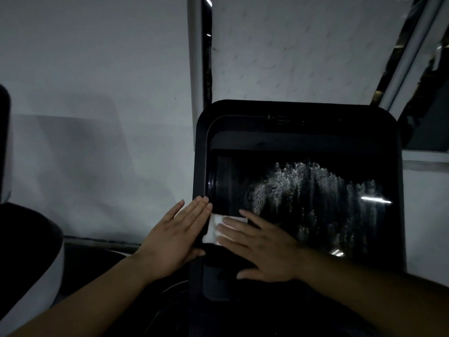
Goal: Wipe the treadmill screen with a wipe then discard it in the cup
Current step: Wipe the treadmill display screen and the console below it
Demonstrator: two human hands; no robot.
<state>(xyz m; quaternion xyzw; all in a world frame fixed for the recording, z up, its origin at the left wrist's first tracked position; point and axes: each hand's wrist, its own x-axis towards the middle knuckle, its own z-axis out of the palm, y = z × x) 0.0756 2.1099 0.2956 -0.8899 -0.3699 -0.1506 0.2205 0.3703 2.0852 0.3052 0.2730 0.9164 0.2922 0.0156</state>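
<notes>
We saw a dim room with a pale wall (85, 93) behind the treadmill screen (303, 205), its dark glass streaked with wet smears. Our right hand (262, 249) pressed the wipe (213, 229) flat, fingers straight and slightly spread, at the screen's lower left corner; our left hand (175, 237), fingers together, touched the frame (200, 166).

a pale wall (97, 93) fills the left. a white window frame post (195, 57) rises beside a frosted window pane (303, 45). a dark and white object (29, 251) sits at the left edge.
</notes>
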